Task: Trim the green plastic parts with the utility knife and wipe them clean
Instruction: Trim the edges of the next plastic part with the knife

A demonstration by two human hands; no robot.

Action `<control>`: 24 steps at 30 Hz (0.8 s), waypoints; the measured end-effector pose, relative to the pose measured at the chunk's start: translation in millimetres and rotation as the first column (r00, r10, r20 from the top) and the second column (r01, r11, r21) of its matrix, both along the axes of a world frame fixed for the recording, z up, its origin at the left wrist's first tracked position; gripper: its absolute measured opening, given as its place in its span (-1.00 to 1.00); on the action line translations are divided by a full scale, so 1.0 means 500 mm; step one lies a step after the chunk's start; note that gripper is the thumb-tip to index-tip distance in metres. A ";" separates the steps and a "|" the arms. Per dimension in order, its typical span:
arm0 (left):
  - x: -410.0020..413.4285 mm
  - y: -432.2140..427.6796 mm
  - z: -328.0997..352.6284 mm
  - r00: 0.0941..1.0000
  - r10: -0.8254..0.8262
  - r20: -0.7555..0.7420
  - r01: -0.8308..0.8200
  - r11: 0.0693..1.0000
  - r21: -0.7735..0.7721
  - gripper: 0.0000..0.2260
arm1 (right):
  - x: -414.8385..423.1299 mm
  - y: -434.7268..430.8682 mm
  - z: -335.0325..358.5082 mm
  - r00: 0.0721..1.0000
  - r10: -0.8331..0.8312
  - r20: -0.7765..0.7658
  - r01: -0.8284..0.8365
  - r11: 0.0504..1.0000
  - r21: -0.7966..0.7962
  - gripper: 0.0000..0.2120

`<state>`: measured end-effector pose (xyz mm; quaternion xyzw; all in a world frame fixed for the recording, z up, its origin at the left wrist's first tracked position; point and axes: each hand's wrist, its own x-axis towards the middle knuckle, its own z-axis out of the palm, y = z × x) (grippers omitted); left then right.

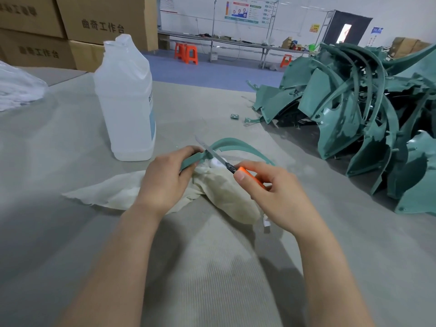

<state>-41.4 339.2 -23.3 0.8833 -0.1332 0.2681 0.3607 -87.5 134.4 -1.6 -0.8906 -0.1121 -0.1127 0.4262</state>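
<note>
The left hand (165,178) gripped one end of a curved green strip (236,143), fingers curled round it. The strip arched away to the right, above a crumpled cloth (226,194) that lay on the grey table surface (70,173).

The right hand (276,192) pinched the orange handle of the utility knife (245,172) between thumb and fingers. The extended blade (212,153) pointed up and left and crossed the edge of the strip just beside the left thumb. Whether the cutting edge touched the plastic could not be told.

A translucent white jug (125,102) stood upright just left of the hands, near but apart from the cloth. A pile of green parts (354,109) covered the right side of the table, its nearest edges well apart from the right hand. A small green offcut (234,116) lay between the pile and the jug. A clear plastic bag (18,88) sat at the far left. Bare surface extended in front of the person and to the left of the cloth. The table's far edge ran behind the jug, with blue floor beyond.
</note>
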 end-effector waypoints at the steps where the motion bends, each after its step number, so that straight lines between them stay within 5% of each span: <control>1: -0.001 0.000 0.000 1.000 0.000 -0.007 0.000 1.000 0.005 -0.81 | 0.000 0.000 0.000 1.000 -0.005 0.002 0.005 1.000 -0.007 -0.75; 8: -0.004 -0.005 0.002 1.000 -0.014 -0.023 0.014 1.000 0.027 -0.78 | 0.003 0.005 0.002 0.998 -0.058 0.029 0.059 0.998 -0.032 -0.77; 18: -0.017 -0.016 0.015 0.996 -0.088 0.021 0.088 0.996 0.012 -0.71 | 0.038 -0.015 -0.021 0.917 -0.392 -0.071 0.390 0.920 -0.043 -0.66; 21: -0.028 -0.027 0.030 0.987 -0.112 0.114 0.109 0.994 0.027 -0.66 | 0.044 -0.024 -0.009 0.901 -0.365 -0.235 0.426 0.846 0.320 -0.60; 24: -0.044 -0.050 0.050 0.954 -0.184 0.237 0.157 0.979 0.128 -0.62 | 0.039 -0.015 0.016 0.942 -0.102 -0.319 0.319 0.564 0.761 -0.51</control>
